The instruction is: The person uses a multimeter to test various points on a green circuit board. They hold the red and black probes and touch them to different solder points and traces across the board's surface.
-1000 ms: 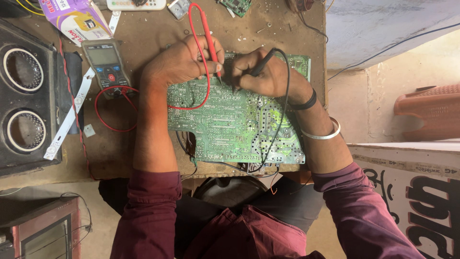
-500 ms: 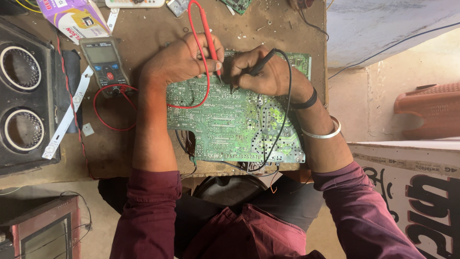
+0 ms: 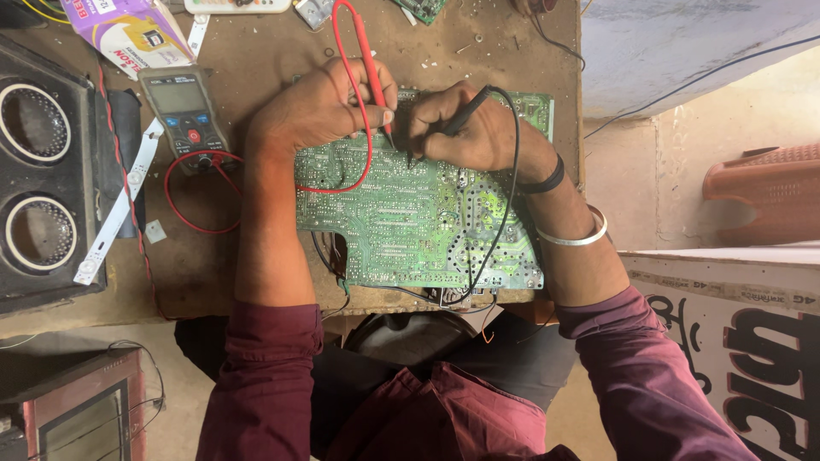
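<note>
At the far left of the table [image 3: 256, 282] stands a black speaker cabinet [image 3: 38, 162] with two round grilles, and a white strip [image 3: 115, 213] lies slanted beside it. Next comes a grey multimeter [image 3: 184, 107], its red lead [image 3: 201, 192] looping over the brown tabletop. The person's left hand [image 3: 320, 111] has its grip closed around the red probe [image 3: 369, 72], whose tip comes down on the upper edge of the green circuit board [image 3: 410, 222]. That board lies flat in the middle of the table, solder side up. Just beside it, almost touching, the right hand [image 3: 465, 128] pinches the black probe [image 3: 453, 124] like a pen, its point on the board too. A black cable [image 3: 504, 205] runs from it across the board. The right wrist wears a black band [image 3: 547, 179] and a silver bangle [image 3: 576, 237].
</note>
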